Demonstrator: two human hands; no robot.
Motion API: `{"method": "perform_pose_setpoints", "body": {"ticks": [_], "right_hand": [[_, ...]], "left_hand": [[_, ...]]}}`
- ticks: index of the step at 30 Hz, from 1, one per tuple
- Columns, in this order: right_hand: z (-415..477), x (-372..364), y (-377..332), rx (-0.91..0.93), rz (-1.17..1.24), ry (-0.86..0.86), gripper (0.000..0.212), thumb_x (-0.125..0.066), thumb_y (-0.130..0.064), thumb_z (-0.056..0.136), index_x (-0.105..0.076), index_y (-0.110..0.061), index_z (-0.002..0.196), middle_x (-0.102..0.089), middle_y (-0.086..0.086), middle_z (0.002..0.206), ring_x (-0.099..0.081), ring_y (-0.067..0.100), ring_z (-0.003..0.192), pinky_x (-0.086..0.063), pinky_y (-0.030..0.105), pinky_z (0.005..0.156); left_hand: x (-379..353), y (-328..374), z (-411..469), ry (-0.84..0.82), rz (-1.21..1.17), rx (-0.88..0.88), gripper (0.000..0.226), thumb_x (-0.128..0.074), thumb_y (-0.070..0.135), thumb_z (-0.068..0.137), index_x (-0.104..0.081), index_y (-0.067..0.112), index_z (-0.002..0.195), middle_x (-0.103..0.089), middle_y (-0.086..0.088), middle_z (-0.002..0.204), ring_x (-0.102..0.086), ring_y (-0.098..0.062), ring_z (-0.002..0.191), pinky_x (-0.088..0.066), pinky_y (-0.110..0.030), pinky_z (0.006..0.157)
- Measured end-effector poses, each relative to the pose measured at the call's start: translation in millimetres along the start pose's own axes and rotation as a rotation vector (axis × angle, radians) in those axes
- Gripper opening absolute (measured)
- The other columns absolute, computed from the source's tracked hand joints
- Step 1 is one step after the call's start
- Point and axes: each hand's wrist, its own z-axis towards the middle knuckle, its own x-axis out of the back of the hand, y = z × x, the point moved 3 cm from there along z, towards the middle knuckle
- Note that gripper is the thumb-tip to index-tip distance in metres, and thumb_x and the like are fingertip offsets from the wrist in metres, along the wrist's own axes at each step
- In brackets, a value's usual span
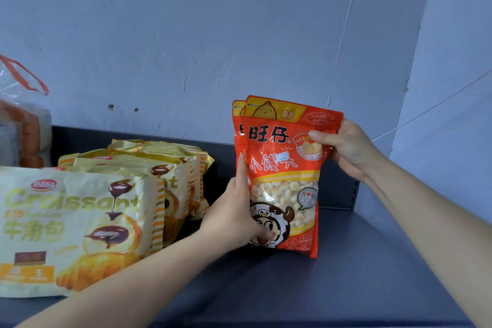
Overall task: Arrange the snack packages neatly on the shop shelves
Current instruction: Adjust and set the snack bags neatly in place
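Two packets (282, 168) gripped by left hand (234, 212), right hand (346, 149).

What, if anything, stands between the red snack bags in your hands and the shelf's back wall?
Nothing visible: the croissant packs sit off to the left of the red snack bags; the spot directly behind the bags is hidden.
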Motion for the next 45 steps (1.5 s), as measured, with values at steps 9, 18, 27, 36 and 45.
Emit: {"method": "perform_pose_setpoints", "body": {"ticks": [9,18,27,36,45], "right_hand": [[-8.7,-2.5,3.9,-0.035,-0.317,0.328,0.071,-0.082,-0.042,0.067,-0.048,-0.017,0.123,-0.058,-0.001,0.121,-0.058,0.015,0.106,-0.048,0.033,0.087],[-9.6,-17.1,7.4,-0.211,-0.147,0.085,0.036,-0.073,-0.026,0.082,-0.061,-0.018,0.115,-0.071,0.004,0.107,-0.067,0.023,0.099,-0.053,0.039,0.074],[-7.9,-8.2,21.0,-0.116,-0.113,0.074,0.060,-0.078,-0.030,0.065,-0.057,-0.017,0.120,-0.070,0.002,0.112,-0.066,0.021,0.103,-0.051,0.044,0.095],[-8.2,0.7,21.3,-0.046,-0.250,0.145,0.057,-0.081,-0.032,0.068,-0.054,-0.021,0.117,-0.067,-0.003,0.110,-0.065,0.017,0.101,-0.052,0.040,0.090],[-11.3,0.7,12.5,0.220,-0.421,0.327,0.032,-0.077,-0.035,0.076,-0.065,-0.018,0.100,-0.070,-0.006,0.097,-0.067,0.013,0.091,-0.054,0.037,0.082]], "left_hand": [[24.3,8.8,29.6,-0.176,-0.325,0.062,0.143,-0.098,0.046,0.031,-0.004,0.057,0.139,-0.026,0.004,0.148,-0.027,-0.020,0.139,-0.031,-0.050,0.112],[28.0,17.1,58.4,-0.283,-0.620,0.120,0.120,-0.090,0.015,0.046,-0.021,0.031,0.143,-0.058,0.001,0.127,-0.058,-0.018,0.115,-0.046,-0.035,0.099],[19.0,19.6,60.8,-0.306,-0.702,0.119,0.106,-0.082,0.005,0.052,-0.028,0.025,0.140,-0.061,-0.002,0.123,-0.062,-0.017,0.108,-0.051,-0.024,0.078],[24.2,30.3,43.7,-0.311,-0.553,-0.031,0.120,-0.086,0.002,0.058,-0.010,0.036,0.144,-0.053,0.007,0.128,-0.063,-0.004,0.105,-0.054,-0.017,0.074],[16.7,30.3,30.2,-0.108,-0.184,-0.134,0.146,-0.095,0.026,0.049,0.013,0.041,0.146,-0.047,0.014,0.135,-0.052,-0.007,0.122,-0.050,-0.037,0.099]]}}
